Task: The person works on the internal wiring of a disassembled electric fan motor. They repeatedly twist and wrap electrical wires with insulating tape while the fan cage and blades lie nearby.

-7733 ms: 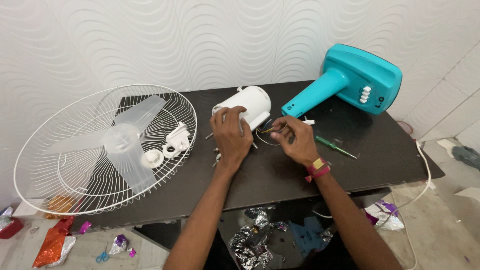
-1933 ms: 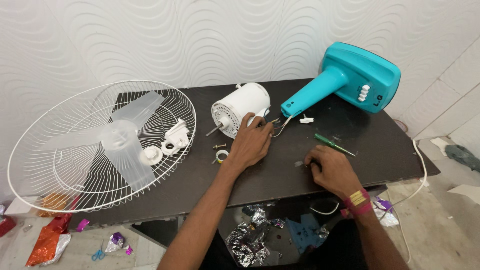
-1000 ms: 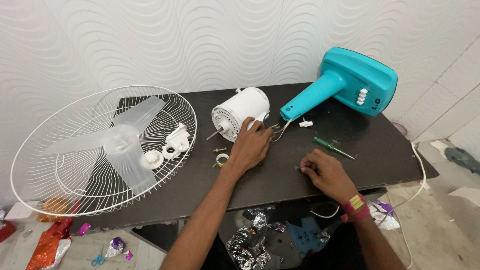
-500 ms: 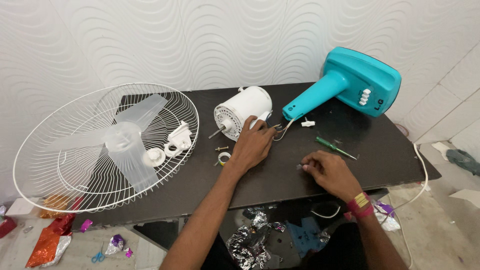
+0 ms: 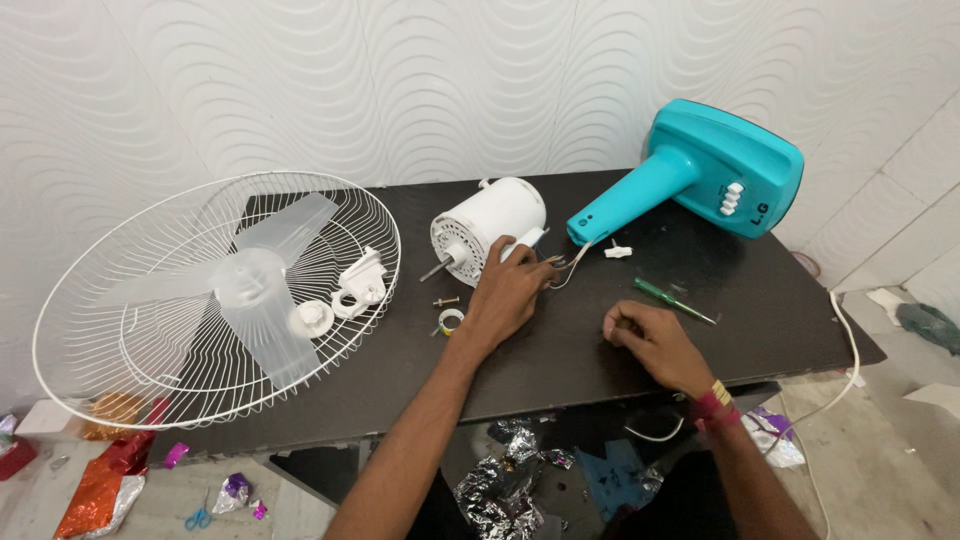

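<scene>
I read this as an informal home repair corner: a dark rectangular table (image 5: 780, 330) against a white wave-embossed wall (image 5: 400, 80), strewn with a dismantled fan's white wire guard (image 5: 130, 340) and teal plastic base (image 5: 720, 170). Crumpled foil scraps (image 5: 500, 485) litter the tiled floor (image 5: 900, 470).

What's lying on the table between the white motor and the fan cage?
In the head view, a small bolt and a tape roll lie between the white motor and the fan cage.
</scene>
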